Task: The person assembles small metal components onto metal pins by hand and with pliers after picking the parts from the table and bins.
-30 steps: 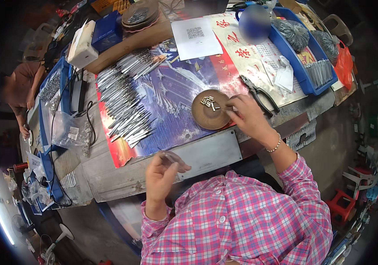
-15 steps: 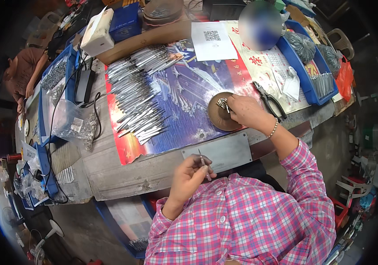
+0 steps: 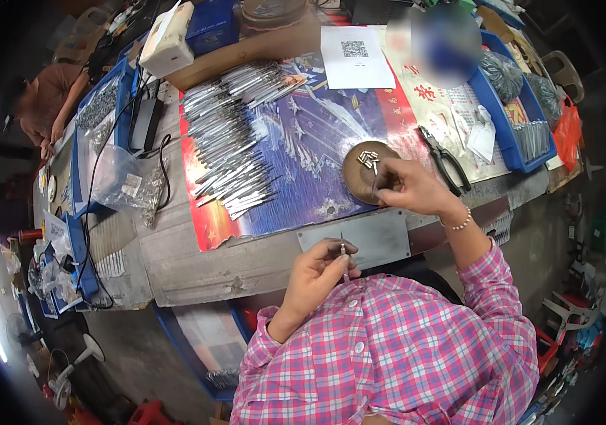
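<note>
My left hand (image 3: 317,276) pinches a thin pointed metal rod (image 3: 343,249) upright, just in front of my shirt. Over the right rim of a shallow brown bowl (image 3: 354,178), my right hand (image 3: 417,188) has its thumb and fingers closed together. What sits between those fingertips is too small to make out. Several short shiny metal cylinders (image 3: 367,158) lie in the bowl. Left of it, many slim silvery rods (image 3: 228,152) are laid side by side in rows on a printed poster (image 3: 310,166).
Black-handled pliers (image 3: 446,163) lie right of the bowl. A flat metal plate (image 3: 374,237) sits at the table's near edge. Blue trays (image 3: 522,134) with bags stand at the right. A clear plastic bag (image 3: 133,188) and black cable lie left. Another person (image 3: 51,106) sits at far left.
My right hand has drawn back from the cylinders toward the bowl's near right rim, fingertips closed. The rod in my left hand now stands more upright. The whole view has shifted slightly.
</note>
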The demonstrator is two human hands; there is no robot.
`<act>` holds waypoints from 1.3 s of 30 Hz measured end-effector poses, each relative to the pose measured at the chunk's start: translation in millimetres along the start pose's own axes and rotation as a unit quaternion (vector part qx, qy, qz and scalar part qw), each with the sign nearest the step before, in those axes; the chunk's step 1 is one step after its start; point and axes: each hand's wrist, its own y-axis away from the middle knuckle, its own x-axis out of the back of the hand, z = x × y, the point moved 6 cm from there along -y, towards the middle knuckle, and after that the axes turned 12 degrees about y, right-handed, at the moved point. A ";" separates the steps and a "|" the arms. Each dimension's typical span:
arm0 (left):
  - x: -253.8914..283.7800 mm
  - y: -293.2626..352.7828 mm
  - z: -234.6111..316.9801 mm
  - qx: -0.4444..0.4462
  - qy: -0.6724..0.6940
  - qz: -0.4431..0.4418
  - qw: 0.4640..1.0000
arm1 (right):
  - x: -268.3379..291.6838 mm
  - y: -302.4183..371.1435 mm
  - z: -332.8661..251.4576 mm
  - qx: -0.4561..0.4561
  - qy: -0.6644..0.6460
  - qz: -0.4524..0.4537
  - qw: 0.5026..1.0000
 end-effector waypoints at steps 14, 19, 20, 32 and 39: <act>-31.1 -22.4 -15.6 0.049 -0.057 -0.031 0.997 | -28.3 43.8 -7.2 -0.046 -0.627 -0.087 0.773; -34.3 -23.8 -15.2 0.046 -0.071 -0.042 0.995 | -28.0 45.6 -4.2 -0.045 -0.613 -0.090 0.783; -33.7 -23.8 -16.3 0.047 -0.073 -0.042 0.995 | -28.1 45.6 -4.0 -0.045 -0.614 -0.091 0.783; -25.4 -19.3 -16.8 0.052 -0.075 -0.033 0.995 | -18.5 37.9 -9.8 -0.045 -0.544 -0.076 0.834; -23.6 -18.1 -17.0 0.050 -0.075 -0.033 0.995 | -12.1 37.1 -18.6 -0.018 -0.467 -0.094 0.879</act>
